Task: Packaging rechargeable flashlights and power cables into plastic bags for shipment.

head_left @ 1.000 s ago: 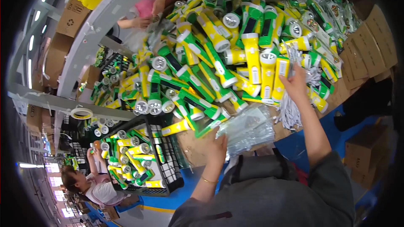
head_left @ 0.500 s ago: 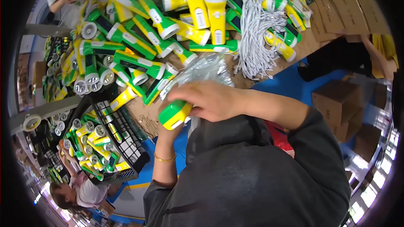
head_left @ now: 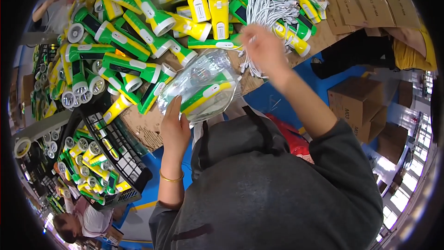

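Observation:
A clear plastic bag (head_left: 203,71) lies at the near edge of the table, with one green and yellow flashlight (head_left: 210,95) inside it. My left hand (head_left: 175,127) grips the near left side of this bag, fingers pointing away from me. Over the near end of a bundle of white cables (head_left: 266,7) is my right hand (head_left: 264,48), its fingers curled and smeared by motion. Whether it has hold of a cable I cannot make out. Many loose flashlights (head_left: 138,37) are heaped beyond the bag and to its left.
A black crate (head_left: 134,164) of flashlights stands at the left, below the table edge. Cardboard boxes (head_left: 370,0) rest at the far right, and more cartons (head_left: 354,99) stand on the blue floor. Other people work at the far left, lower left and right.
The flashlight that was in my hands is now inside the plastic bag. My right hand has left it and moved forward and right to the cables; my left hand stays at the bag.

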A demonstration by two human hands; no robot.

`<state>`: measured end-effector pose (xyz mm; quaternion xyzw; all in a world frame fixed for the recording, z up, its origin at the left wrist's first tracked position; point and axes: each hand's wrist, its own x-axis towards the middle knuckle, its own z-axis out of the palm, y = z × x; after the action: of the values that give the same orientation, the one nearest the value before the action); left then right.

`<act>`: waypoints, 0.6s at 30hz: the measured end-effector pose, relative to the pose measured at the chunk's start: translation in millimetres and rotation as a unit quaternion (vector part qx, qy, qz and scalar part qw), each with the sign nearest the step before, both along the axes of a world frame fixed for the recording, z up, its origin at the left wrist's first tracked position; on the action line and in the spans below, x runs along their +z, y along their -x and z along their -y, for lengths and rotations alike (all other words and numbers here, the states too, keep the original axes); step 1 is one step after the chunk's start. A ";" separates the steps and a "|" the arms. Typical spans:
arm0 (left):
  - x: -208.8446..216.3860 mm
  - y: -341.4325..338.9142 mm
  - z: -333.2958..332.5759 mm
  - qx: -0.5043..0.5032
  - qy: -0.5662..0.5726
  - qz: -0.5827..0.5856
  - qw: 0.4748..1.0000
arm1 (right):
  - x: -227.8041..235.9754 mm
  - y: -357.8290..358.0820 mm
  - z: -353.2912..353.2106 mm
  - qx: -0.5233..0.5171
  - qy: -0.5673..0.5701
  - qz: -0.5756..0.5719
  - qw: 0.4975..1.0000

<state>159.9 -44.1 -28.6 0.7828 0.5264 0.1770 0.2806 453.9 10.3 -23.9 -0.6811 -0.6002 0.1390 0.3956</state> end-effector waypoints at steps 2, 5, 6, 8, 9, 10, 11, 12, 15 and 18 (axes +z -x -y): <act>5.1 -8.2 -2.1 0.009 0.026 0.015 1.000 | -12.6 -54.5 -11.7 -0.062 -0.049 0.124 0.989; 3.8 -16.5 -5.2 0.003 0.034 0.028 0.999 | -18.3 -55.5 -20.9 -0.082 0.022 0.165 0.983; 3.2 -18.8 -5.5 -0.005 0.016 0.027 0.999 | -27.5 -57.8 -26.7 -0.095 0.022 0.181 0.979; 7.2 -23.0 -6.1 0.018 0.049 0.028 0.998 | -28.7 -61.7 -32.1 -0.106 -0.024 0.156 0.982; 8.3 -23.9 -6.7 0.045 0.083 0.030 0.995 | -26.9 -61.3 -33.5 -0.112 -0.070 0.132 0.982; 5.9 -22.7 -9.0 0.044 0.083 0.028 0.995 | -22.2 -63.4 -29.2 -0.120 -0.073 -0.009 0.990; 1.1 -16.8 -10.3 0.018 0.049 0.020 0.998 | -0.7 -50.7 -27.8 -0.084 -0.122 -0.144 0.979; -3.8 -11.2 -7.7 -0.007 0.018 0.012 1.000 | 26.4 -33.8 -22.8 -0.048 -0.162 -0.276 0.946; -7.9 -9.3 -9.1 0.005 0.021 0.038 0.999 | 90.5 30.6 -11.1 0.056 -0.168 -0.306 0.935; -5.5 -11.8 -18.0 0.034 0.122 0.069 0.989 | 74.6 89.3 -0.6 0.276 -0.039 -0.538 0.796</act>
<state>171.7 -26.1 -34.1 0.7100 0.5499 0.1747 0.4037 364.6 10.9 50.7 -0.2864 -0.4582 0.5627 0.6257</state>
